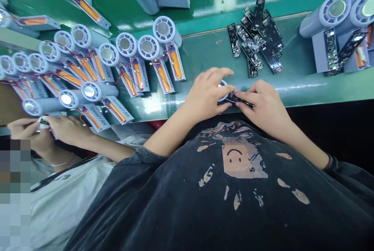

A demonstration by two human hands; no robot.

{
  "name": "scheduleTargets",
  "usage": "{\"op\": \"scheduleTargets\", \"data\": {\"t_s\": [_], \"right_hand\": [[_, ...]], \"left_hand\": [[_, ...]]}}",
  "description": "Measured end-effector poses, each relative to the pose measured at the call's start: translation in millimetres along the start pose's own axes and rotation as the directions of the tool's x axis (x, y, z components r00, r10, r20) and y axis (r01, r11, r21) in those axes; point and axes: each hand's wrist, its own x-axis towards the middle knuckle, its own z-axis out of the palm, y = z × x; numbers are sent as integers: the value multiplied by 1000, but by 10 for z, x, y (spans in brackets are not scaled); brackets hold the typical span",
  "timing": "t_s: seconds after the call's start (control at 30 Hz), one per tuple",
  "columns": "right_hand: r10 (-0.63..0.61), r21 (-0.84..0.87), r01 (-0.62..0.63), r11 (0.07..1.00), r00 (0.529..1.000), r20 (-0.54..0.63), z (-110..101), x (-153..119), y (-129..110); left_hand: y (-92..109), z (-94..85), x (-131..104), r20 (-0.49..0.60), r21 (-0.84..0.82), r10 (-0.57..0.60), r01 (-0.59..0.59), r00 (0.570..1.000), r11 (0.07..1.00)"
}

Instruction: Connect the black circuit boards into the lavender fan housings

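At the bench's near edge, my left hand (204, 94) is wrapped over a fan unit (223, 89), mostly hidden beneath the fingers. My right hand (264, 105) pinches a dark circuit board (244, 101) between thumb and fingers, right of my left hand. One end of that board meets the fan unit at my left fingertips; the exact contact is hidden. Beyond my hands lies a loose pile of black circuit boards (258, 38).
Several grey fan units (125, 44) with orange batteries stand at the left. More fan units (334, 11) stand at the right, boards against them. Another person's hands (62, 130) work at the lower left. The green bench (204, 46) runs across.
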Motion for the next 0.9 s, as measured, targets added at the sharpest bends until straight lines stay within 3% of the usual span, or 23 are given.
{"op": "scheduleTargets", "data": {"t_s": [0.17, 0.3, 0.53, 0.67, 0.9], "right_hand": [[-13, 76, 12, 997, 1000, 15, -28, -105, 98], [60, 81, -57, 995, 997, -44, -66, -239, 227], [96, 177, -79, 981, 991, -95, 54, -277, 313], [119, 128, -106, 986, 988, -95, 66, -283, 288], [14, 24, -10, 1000, 983, -181, 48, -336, 247]], "left_hand": [[68, 2, 35, 36, -11, -16, 17, 999, 1000], [69, -13, 54, 45, -23, -20, 21, 999, 1000], [77, 28, 47, 14, -80, 6, -5, 1000, 997], [104, 48, 54, 10, -76, -43, 44, 999, 996], [111, 19, 83, 59, -58, -62, 65, 996, 996]]}}
